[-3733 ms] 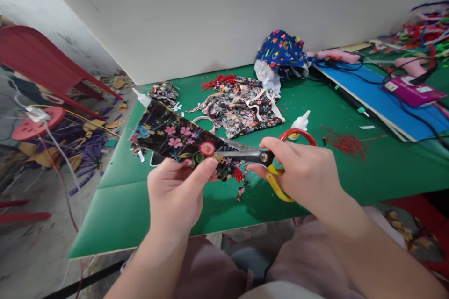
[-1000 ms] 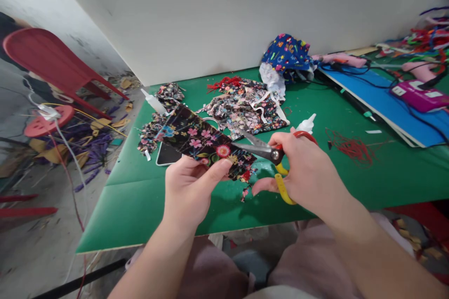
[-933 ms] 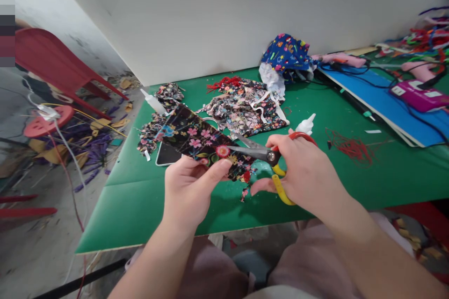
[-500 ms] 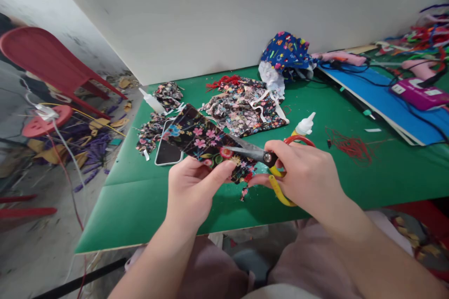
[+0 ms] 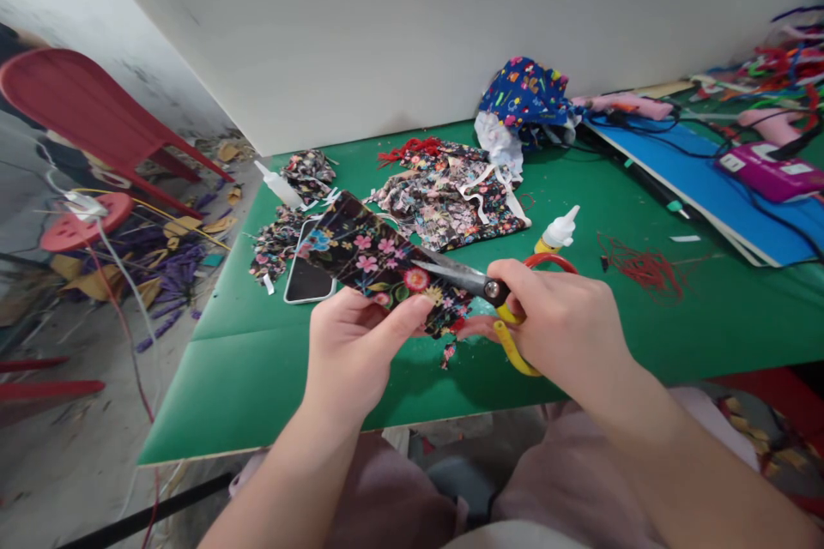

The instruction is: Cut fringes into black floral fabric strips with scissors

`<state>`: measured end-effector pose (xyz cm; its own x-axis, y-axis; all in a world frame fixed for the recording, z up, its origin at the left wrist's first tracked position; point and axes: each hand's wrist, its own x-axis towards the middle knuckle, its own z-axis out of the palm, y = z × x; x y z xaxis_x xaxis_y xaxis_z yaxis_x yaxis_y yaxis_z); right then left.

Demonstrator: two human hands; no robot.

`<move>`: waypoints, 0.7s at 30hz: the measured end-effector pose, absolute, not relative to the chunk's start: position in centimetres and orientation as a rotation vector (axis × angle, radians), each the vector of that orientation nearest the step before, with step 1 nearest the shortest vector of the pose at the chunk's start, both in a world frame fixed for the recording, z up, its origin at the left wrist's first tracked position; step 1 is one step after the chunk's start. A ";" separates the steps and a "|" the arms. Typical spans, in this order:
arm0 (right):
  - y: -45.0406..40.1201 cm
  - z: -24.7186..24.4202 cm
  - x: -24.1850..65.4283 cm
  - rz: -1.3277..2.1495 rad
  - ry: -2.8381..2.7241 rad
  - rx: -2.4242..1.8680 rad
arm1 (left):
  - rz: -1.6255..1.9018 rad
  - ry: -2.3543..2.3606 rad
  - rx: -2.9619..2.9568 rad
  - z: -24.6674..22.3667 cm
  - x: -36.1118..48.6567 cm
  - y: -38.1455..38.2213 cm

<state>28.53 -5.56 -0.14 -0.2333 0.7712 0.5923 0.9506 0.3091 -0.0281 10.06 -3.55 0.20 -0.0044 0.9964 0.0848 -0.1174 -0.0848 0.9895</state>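
Observation:
My left hand [image 5: 360, 343] pinches a black floral fabric piece [image 5: 373, 257] between thumb and fingers, holding it above the green table [image 5: 257, 386]. Closed around the handles of a pair of scissors [image 5: 463, 276] is my right hand [image 5: 566, 322]. The handles are red and yellow, and the dark blades point left, lying against the fabric's right part, slightly apart. A small floral scrap [image 5: 447, 353] dangles below the fabric's lower right corner. Behind the fabric is a phone [image 5: 310, 279], partly covered. More floral cloth [image 5: 438, 197] with white trim lies further back.
A white-capped glue bottle [image 5: 559, 230] stands beyond my right hand; another bottle [image 5: 280, 186] leans at the back left. Red thread [image 5: 644, 268] lies tangled on the right. A blue board [image 5: 714, 197] carries cables and a purple device [image 5: 769, 171]. Blue patterned cloth [image 5: 524, 94] rests against the wall.
The scissors' blade tips have shifted slightly upward against the fabric. My left hand and the fabric have hardly moved.

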 end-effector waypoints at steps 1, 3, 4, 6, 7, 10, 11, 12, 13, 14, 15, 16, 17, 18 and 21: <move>-5.6 -0.2 28.5 -0.476 -2.068 -1.523 | 1.322 1.082 1.186 0.2 10.0 -3.5; -5.6 -0.3 28.5 -0.482 -2.061 -1.526 | 1.321 1.080 1.190 0.1 10.0 -3.5; -5.5 -0.3 28.5 -0.478 -2.062 -1.527 | 1.323 1.075 1.191 0.1 9.9 -3.5; -5.5 -0.3 28.5 -0.470 -2.063 -1.525 | 1.326 1.061 1.189 0.1 10.0 -3.5; -5.5 -0.3 28.5 -0.468 -2.062 -1.526 | 1.326 1.054 1.186 0.1 10.0 -3.5; -5.6 -0.3 28.4 -0.469 -2.053 -1.538 | 1.321 1.057 1.173 0.1 10.0 -3.5; -5.6 -0.2 28.4 -0.466 -2.052 -1.541 | 1.317 1.066 1.171 0.1 10.0 -3.5; -5.6 -0.2 28.4 -0.457 -2.054 -1.543 | 1.315 1.076 1.171 0.1 10.0 -3.5; -5.6 -0.2 28.4 -0.446 -2.056 -1.542 | 1.314 1.083 1.173 0.0 10.0 -3.5; -5.6 -0.2 28.4 -0.429 -2.058 -1.543 | 1.313 1.087 1.173 0.0 10.0 -3.5; -5.6 -0.3 28.4 -0.410 -2.059 -1.543 | 1.313 1.088 1.171 0.0 10.0 -3.5; -5.6 -0.3 28.4 -0.389 -2.059 -1.547 | 1.310 1.087 1.168 0.0 10.0 -3.4; -5.6 -0.3 28.3 -0.364 -2.058 -1.553 | 1.301 1.084 1.162 0.0 10.0 -3.4; -5.6 -0.3 28.3 -0.333 -2.055 -1.559 | 1.288 1.080 1.155 0.0 10.0 -3.4; -5.4 0.0 28.3 -0.128 -2.051 -1.575 | 1.252 1.068 1.145 0.1 10.0 -3.3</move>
<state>28.33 -5.44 0.01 -0.1663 0.8661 0.4714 0.9179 0.3107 -0.2470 10.02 -3.31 0.11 0.0427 0.9988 0.0232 -0.1343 -0.0173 0.9908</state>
